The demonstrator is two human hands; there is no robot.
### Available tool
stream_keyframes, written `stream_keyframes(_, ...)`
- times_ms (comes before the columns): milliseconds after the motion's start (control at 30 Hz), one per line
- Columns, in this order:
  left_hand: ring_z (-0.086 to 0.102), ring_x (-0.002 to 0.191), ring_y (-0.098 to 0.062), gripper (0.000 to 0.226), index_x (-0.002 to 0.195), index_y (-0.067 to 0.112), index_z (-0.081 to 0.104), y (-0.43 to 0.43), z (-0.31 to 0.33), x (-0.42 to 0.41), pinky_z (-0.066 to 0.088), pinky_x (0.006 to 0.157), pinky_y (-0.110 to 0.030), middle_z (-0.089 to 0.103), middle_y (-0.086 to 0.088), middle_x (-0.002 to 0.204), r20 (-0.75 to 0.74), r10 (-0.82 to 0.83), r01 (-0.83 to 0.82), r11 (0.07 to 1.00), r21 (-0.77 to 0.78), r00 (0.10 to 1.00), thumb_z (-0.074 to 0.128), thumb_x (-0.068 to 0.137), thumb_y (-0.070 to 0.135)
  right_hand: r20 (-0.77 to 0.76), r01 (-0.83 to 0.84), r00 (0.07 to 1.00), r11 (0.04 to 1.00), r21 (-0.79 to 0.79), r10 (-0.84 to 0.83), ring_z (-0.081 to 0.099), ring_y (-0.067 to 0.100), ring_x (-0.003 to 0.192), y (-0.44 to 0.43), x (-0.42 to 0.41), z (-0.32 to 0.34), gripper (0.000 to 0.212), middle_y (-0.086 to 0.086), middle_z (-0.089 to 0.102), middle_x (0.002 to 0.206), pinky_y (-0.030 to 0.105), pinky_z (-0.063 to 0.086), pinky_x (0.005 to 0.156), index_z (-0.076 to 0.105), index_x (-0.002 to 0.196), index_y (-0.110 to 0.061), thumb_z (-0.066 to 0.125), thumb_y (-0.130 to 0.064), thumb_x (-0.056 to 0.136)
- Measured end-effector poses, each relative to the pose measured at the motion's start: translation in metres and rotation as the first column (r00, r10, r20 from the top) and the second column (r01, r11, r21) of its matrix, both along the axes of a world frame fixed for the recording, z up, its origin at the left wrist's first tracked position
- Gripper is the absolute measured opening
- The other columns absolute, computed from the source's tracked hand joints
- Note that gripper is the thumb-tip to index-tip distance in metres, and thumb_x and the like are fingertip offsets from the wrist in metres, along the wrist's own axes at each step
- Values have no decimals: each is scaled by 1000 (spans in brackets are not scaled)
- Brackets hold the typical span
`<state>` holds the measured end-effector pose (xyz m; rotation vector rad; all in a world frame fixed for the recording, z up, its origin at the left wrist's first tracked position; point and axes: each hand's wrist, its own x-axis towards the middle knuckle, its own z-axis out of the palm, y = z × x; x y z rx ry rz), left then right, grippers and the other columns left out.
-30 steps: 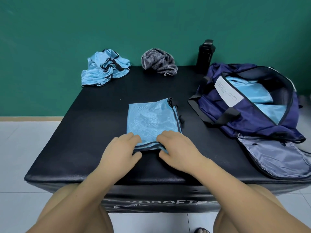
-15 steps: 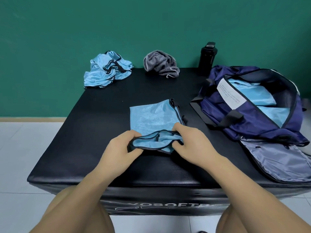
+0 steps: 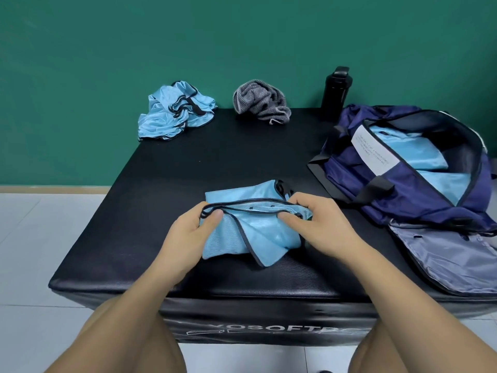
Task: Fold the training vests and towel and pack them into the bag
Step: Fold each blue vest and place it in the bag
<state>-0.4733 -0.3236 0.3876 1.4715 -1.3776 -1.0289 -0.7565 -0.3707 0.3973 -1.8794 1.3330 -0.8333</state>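
Mid-task: left hand [image 3: 188,234] and right hand [image 3: 321,224] each pinch the dark-trimmed edge of a half-folded blue vest [image 3: 258,232] at 6 o'clock, folded vests [image 3: 411,153] lie in the navy bag [image 3: 376,204] at 3 (two, seemingly), crumpled vests [image 3: 174,113] at 11 and grey towel [image 3: 262,102] at 12 unfolded.

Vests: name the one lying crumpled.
The vest at the table's far left corner, beside the towel; another is in both hands, others lie folded in the bag.
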Motion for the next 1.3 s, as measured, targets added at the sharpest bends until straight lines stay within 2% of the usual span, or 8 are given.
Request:
stream_keyframes(100, 70, 111, -35, 34, 116, 29, 72, -6, -6, 6, 54, 103, -60, 76, -6, 113, -12, 32, -31, 998, 63, 999, 56, 103, 57, 74, 72, 995, 997, 0, -72, 66, 13, 81, -1, 6, 1, 8, -12, 73, 86, 30, 51, 74, 72, 91, -31, 79, -32, 92)
stream_keyframes(200, 71, 109, -28, 41, 113, 27, 73, -15, -16, 9, 54, 106, -59, 74, -9, 117, -17, 68, -65, 992, 110, 998, 56, 99, 62, 107, 137, 984, 989, 59, -143, 68, 20, 89, -7, 14, -7, 11, -17, 74, 98, 38, 56, 83, 72, 98, -38, 80, -38, 91)
stream_keyframes(433, 25, 62, -11, 52, 72, 19, 30, -46, -19, 10, 23, 60, -34, 29, 7, 64, 223, 217, -233, 971, 48, 950, 66, 100, 44, 82, 175, 980, 982, 66, -180, 62, -6, 84, -24, 25, -25, 35, -21, 68, 93, 15, 44, 74, 64, 123, -41, 78, -31, 93)
stream_keyframes(667, 37, 62, -16, 47, 80, 4, 51, -54, -34, 22, 34, 59, -34, 43, 3, 62, 424, 253, -296, 955, 37, 870, 69, 95, 44, -86, 224, 972, 974, 38, -220, 62, 6, 94, -38, 33, -41, 46, -8, 67, 99, 25, 52, 78, 54, 132, -41, 77, -41, 92)
stream_keyframes(800, 62, 77, -17, 21, 86, 23, 60, -50, -37, 21, 55, 69, -39, 64, 6, 77, 550, 256, -315, 949, 14, 795, 73, 93, 38, -142, 263, 955, 965, 0, -261, 62, 9, 97, -40, 34, -44, 53, -8, 67, 106, 34, 56, 81, 52, 135, -38, 80, -43, 90)
stream_keyframes(1000, 55, 83, -3, 22, 96, 35, 52, -34, -29, 7, 48, 64, -33, 50, 13, 98, 581, 274, -179, 960, -216, 766, 73, 92, 28, -247, 249, 921, 944, -218, -301, 57, 16, 109, -38, 31, -44, 56, -9, 53, 129, 36, 51, 89, 50, 142, -30, 76, -45, 94)
stream_keyframes(1133, 59, 84, -5, 18, 83, 36, 60, -19, -38, -5, 55, 74, -36, 60, 16, 87, 604, 36, 60, 989, -139, 796, 73, 90, 26, -337, 84, 892, 842, -533, -302, 51, 23, 98, -19, 36, -33, 28, -2, 52, 112, 43, 48, 89, 61, 116, -19, 71, -34, 95)
stream_keyframes(1300, 62, 83, -6, 15, 82, 35, 64, -19, -40, -4, 56, 76, -36, 64, 14, 84, 591, -73, 126, 991, -49, 804, 70, 89, 24, -534, -257, 846, 881, -397, 6, 42, 17, 87, 16, 55, -44, 49, -7, 48, 94, 32, 40, 83, 61, 97, -22, 69, -68, 82)
